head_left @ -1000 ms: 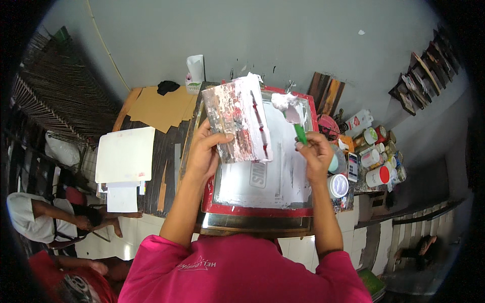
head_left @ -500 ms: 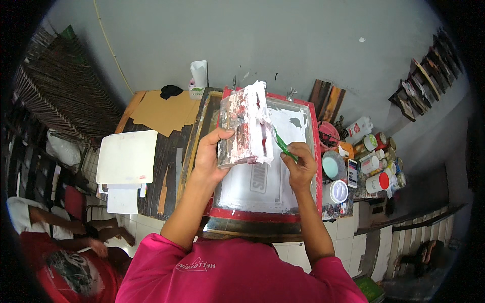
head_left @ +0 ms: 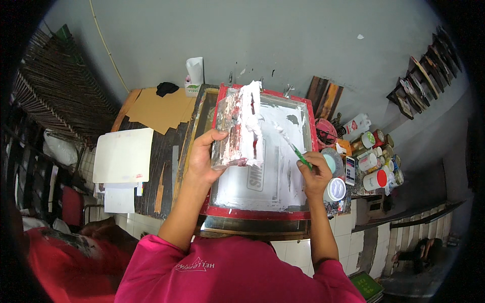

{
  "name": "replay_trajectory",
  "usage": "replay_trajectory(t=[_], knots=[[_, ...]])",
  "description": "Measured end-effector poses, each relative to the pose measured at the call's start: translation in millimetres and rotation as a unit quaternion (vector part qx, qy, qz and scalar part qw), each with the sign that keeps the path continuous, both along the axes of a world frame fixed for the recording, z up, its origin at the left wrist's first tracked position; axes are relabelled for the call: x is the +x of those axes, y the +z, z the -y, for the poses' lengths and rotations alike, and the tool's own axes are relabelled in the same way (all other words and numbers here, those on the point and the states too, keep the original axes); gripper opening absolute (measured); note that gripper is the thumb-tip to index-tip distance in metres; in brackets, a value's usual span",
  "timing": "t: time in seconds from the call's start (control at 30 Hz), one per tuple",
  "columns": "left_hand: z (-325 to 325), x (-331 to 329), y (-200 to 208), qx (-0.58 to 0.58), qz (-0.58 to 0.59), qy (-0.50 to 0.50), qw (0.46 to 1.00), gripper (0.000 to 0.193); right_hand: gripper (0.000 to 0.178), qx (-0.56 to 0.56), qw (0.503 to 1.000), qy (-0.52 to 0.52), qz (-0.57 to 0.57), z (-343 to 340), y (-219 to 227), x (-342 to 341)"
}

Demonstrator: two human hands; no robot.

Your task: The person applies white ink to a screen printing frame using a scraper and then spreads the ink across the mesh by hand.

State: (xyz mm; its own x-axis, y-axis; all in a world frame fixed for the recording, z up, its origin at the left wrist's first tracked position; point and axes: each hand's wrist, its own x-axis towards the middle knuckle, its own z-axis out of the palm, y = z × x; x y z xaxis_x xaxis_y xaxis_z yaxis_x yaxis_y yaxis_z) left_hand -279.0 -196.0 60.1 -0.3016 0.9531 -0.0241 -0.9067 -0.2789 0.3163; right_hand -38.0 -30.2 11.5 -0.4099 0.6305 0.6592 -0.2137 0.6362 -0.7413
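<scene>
My left hand [head_left: 201, 156] is wrapped round a wide squeegee [head_left: 235, 134], holding it tilted above a printing screen. Thick white ink coats the squeegee's right edge, over older red and grey stains. Between the fingers of my right hand [head_left: 317, 174] is a slim green-handled spatula [head_left: 298, 153], its narrow blade whitened with ink and pointing up and left, apart from the squeegee. Beneath both hands lies the red-framed printing screen [head_left: 262, 214], its mesh smeared with white ink and a grey lettered design showing through. The squeegee hides the screen's left part.
Right of the screen stand an open white tub [head_left: 335, 190], a phone [head_left: 349, 170] and several paint jars [head_left: 375, 180]. Brown cardboard [head_left: 151, 111] and a pale board [head_left: 123, 155] lie to the left. A person in red [head_left: 70, 267] is at the lower left.
My right hand has moved right and down, drawing the spatula away from the squeegee's inked edge. The squeegee has shifted slightly left in view. The person at lower left has changed posture.
</scene>
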Motion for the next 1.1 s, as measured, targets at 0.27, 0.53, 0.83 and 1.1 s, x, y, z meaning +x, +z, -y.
replay_trajectory(t=[0.27,0.53,0.83,1.1], knots=[[9.0,4.9,-10.3,-0.022,-0.017,-0.041,0.999,0.047,0.02,-0.391,0.898,0.2,0.027,19.0,30.9,-36.8],[21.4,0.7,-19.5,-0.035,0.013,-0.03,0.999,0.043,0.021,-0.35,0.911,0.151,0.157,24.2,3.7,-35.4],[22.5,-2.4,-33.2,-0.017,0.03,-0.034,0.999,0.046,0.018,-0.291,0.922,0.111,0.229,13.1,16.2,-2.2],[23.4,3.5,-21.4,-0.056,0.042,-0.005,0.998,0.044,0.014,-0.28,0.946,0.105,0.121,12.2,19.7,6.7]])
